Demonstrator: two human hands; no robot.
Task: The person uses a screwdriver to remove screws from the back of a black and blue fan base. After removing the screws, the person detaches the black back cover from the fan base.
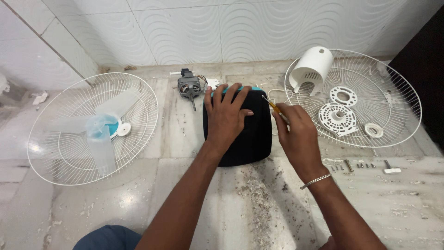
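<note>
Now: white wire fan guard (370, 139) right of black rounded-square plastic fan base (247, 139), on the floor | left hand (226, 115) spread flat atop base | right hand (296, 134) at base's right edge, fingers pinching yellow-handled screwdriver (274, 106) | grey motor (189, 86) behind base

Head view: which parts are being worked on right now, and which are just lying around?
In hand:
black base, pressed by left hand
screwdriver, in right hand

Lying about:
motor
grille with blade
grille holding white housing
screws
</note>
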